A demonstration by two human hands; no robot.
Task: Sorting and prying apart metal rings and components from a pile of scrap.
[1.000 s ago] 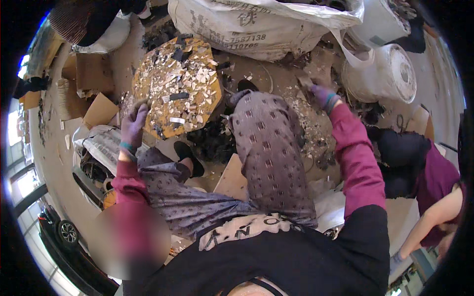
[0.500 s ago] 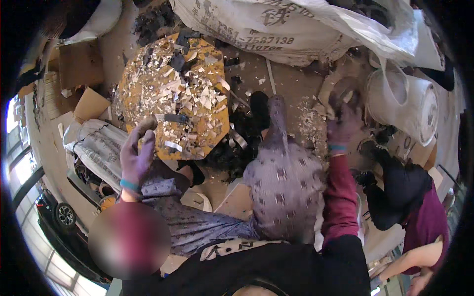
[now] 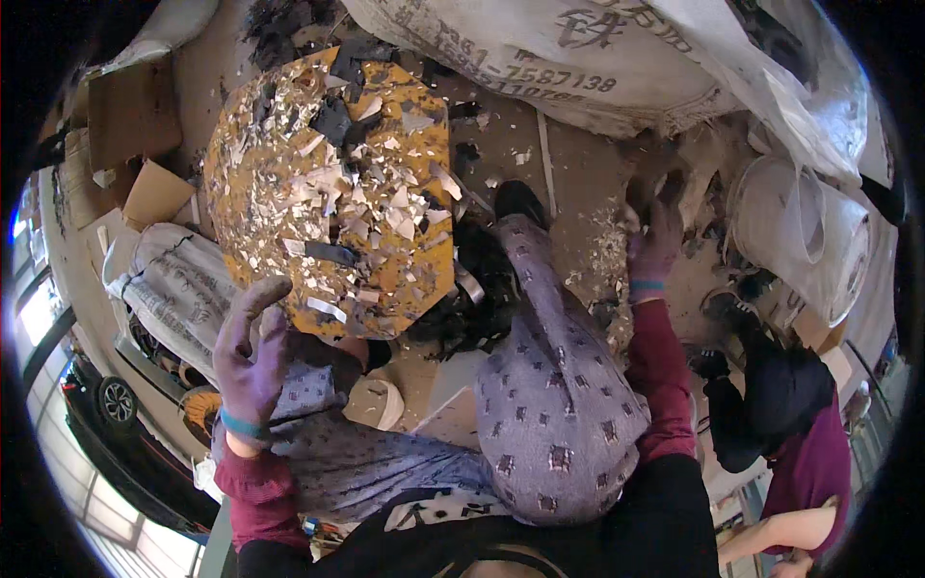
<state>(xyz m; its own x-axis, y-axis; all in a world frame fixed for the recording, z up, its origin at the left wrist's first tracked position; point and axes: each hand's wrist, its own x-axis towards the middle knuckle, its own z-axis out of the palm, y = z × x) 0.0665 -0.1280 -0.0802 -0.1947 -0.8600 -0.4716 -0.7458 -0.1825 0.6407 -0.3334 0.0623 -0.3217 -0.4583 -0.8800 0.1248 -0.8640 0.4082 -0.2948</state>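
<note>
My left hand [image 3: 252,356], in a purple glove with dark-stained fingertips, is raised beside the near left edge of a yellow octagonal board [image 3: 424,260]. Its thumb and fingers stand apart with nothing between them. Silvery and dark flat scraps [image 3: 381,188] are strewn over the board. On the right, my right hand [image 3: 655,236], gloved the same way, reaches out over the floor beside a scatter of small pale scraps [image 3: 607,255]. Its dark fingertips are spread and somewhat blurred; no held thing shows.
A large white woven sack [image 3: 540,58] lies across the far side. A white bucket-like container [image 3: 805,226] lies at the right, near a person [image 3: 795,414]. Cardboard boxes [image 3: 135,111] and another sack [image 3: 178,284] are at the left. Dark scraps [image 3: 472,308] lie beside the board.
The view has shifted slightly. My right hand has drawn back a little, its fingers now showing apart. My left hand has moved slightly nearer and left, still open.
</note>
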